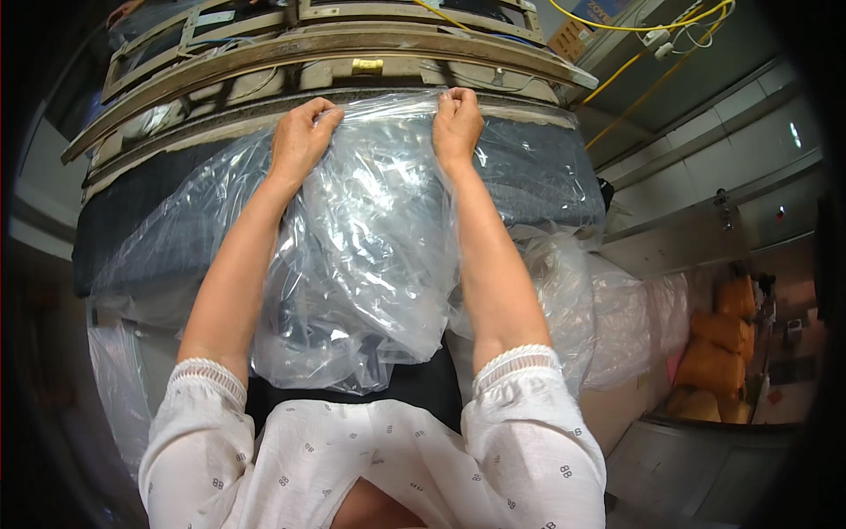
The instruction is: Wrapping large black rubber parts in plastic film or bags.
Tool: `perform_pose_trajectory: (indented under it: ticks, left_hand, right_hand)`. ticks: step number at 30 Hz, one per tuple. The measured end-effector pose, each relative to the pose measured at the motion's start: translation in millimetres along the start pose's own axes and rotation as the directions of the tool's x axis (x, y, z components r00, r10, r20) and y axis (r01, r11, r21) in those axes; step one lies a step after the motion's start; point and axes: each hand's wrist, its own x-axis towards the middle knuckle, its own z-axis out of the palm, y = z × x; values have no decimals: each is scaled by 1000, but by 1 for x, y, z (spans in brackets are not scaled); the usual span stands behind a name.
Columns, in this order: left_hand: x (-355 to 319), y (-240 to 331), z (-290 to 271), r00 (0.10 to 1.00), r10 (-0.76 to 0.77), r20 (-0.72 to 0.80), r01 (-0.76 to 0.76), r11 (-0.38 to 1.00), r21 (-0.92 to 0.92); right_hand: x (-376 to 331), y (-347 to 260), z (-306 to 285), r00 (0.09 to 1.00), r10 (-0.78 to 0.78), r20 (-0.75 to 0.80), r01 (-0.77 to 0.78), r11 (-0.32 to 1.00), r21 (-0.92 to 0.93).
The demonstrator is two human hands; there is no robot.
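Note:
Crumpled transparent plastic film (379,212) spreads over a dark padded surface (194,181) and hangs down toward my lap. At its far edge, my left hand (302,141) is closed in a pinch on the film. My right hand (457,130) pinches the same edge a short way to the right, with the fingers curled in. Between the two hands the edge runs fairly straight. Loose folds gather below it, between my forearms.
Beyond the surface lies a long wooden rail (291,55) with frames behind it. A yellow cable (630,25) loops at the upper right. More plastic sheeting (617,309) hangs at the right, near orange bundles (718,348). A small yellow piece (367,66) rests by the rail.

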Motion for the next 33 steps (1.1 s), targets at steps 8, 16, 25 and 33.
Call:
perform_pose_trajectory:
  ticks: [8,16,25,33]
  left_hand:
    - [27,3,15,993,-67,-94,86,973,216]
    - [36,16,22,994,7,-105,44,876,480]
    - [42,14,19,996,85,-7,-62,781,621]
    - [41,16,10,999,26,45,-47,827,561]
  right_hand:
    - [18,18,2,991,18,-132,-29,996,-85]
    - [29,25,-1,987,18,-160,-56,970,-236]
    - [31,16,-9,982,100,-159,-156,907,-392]
    - [38,21,-8,969,121,-214,-180,942,-283]
